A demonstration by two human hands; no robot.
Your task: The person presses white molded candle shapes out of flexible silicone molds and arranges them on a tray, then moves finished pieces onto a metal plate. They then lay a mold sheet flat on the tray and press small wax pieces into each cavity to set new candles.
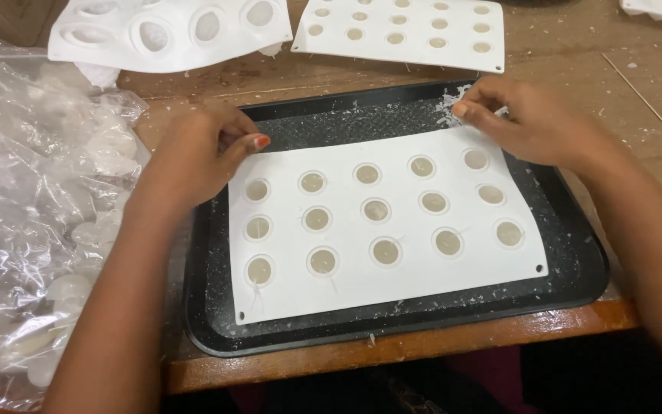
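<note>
A white flat mould (392, 284) with several round cavities filled with pale wax lies in a black tray (576, 287). Thin wicks stick out of some cavities. My left hand (197, 153) pinches the mould's far left corner. At the far right corner my right hand (534, 119) pinches the mould's edge, beside a small heap of white wax flakes (447, 107). White crumbs are scattered over the tray's bottom.
The tray sits on a wooden table (561, 65) near its front edge. Behind it lie two more white moulds, one with oval cavities (166, 34), one with small round ones (404, 31). A clear plastic bag (36, 222) with white pieces fills the left side.
</note>
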